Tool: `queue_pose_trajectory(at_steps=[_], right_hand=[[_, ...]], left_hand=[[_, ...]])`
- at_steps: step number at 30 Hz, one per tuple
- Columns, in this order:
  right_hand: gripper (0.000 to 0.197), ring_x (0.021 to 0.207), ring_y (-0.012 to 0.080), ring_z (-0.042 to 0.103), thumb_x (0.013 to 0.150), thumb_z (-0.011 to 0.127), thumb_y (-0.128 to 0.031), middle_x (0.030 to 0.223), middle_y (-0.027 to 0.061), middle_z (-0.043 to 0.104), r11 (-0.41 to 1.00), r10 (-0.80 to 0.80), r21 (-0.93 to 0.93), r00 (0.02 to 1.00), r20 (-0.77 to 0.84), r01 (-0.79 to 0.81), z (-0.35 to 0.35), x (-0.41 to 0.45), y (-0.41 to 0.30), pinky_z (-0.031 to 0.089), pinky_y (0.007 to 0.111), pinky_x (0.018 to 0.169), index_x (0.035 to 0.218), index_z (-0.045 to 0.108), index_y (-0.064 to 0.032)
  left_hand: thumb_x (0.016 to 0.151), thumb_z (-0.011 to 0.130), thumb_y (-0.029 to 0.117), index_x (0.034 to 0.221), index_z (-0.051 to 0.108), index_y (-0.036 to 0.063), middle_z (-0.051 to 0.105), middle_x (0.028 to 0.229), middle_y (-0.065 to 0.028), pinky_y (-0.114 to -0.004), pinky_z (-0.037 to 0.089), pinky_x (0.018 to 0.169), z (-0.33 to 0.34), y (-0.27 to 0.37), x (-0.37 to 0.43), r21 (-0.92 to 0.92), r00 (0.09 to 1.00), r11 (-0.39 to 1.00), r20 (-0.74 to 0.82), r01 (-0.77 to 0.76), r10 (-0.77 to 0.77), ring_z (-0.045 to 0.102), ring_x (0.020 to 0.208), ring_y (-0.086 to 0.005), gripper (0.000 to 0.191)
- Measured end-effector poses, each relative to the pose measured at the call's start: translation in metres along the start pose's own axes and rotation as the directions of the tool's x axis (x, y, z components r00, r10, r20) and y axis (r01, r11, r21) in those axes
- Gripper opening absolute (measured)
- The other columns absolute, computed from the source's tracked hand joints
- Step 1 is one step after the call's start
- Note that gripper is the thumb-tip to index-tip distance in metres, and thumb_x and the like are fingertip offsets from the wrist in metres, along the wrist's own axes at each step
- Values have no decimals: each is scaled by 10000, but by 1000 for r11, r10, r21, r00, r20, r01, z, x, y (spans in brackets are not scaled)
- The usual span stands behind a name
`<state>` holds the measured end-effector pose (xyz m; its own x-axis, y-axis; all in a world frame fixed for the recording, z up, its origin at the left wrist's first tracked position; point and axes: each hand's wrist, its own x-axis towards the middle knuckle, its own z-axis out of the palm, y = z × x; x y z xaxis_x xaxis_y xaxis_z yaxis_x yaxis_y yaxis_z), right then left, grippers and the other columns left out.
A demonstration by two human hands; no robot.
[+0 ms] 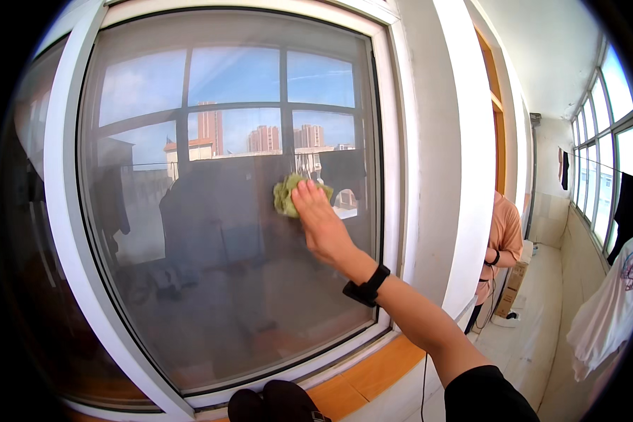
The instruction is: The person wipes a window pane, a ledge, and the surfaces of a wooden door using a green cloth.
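Observation:
My right hand (316, 221) presses a crumpled green cloth (287, 198) flat against the glass of a sliding window (216, 295), right of the middle of the pane. The fingers lie over the cloth, and a black watch is on the wrist. The cloth sticks out on both sides of the fingers. Buildings, sky and a dark figure are reflected in the glass. A white frame (68, 211) surrounds the pane. My left hand is out of view.
An orange tiled sill (374, 374) runs below the window, with dark rounded objects (271, 403) at its left. A person in an orange shirt (506, 227) stands beyond the white wall edge, near a cardboard box (511, 287). Clothes (609, 311) hang at the far right.

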<state>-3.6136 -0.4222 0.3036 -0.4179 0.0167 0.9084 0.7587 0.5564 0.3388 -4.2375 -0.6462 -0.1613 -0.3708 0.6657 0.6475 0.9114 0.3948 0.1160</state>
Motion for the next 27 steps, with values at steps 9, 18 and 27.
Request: queue_pose_trajectory(at_steps=[9,18,27], right_hand=[[649,1386,388,319,769,438,125,1465,257,355,977,118,-181,993,29,-111,-55,-19,120,285,445,1151,1406,373,21],[385,1267,516,376,890,455,-70,1368,339,400,879,438,-71,858,-268,-471,-80,209,225,312,530,1073,1250,431,64],[558,1276,432,414,896,471,-296,1346,312,448,784,564,-90,766,-309,-614,-45,344,119,326,496,1069,1258,463,129]], left_hand=[[942,472,413,1465,319,52,323,1495,-248,-557,215,1129,-4,24,9,-6,996,996,33,87,-87,295,1355,-478,654],[927,484,353,1470,307,45,350,1474,-259,-531,262,1110,-33,42,-9,-83,985,981,43,172,-169,333,1349,-430,649],[880,560,377,1450,320,3,389,1447,-254,-492,283,1114,-66,68,9,-39,972,982,158,183,-175,364,1316,-453,723]])
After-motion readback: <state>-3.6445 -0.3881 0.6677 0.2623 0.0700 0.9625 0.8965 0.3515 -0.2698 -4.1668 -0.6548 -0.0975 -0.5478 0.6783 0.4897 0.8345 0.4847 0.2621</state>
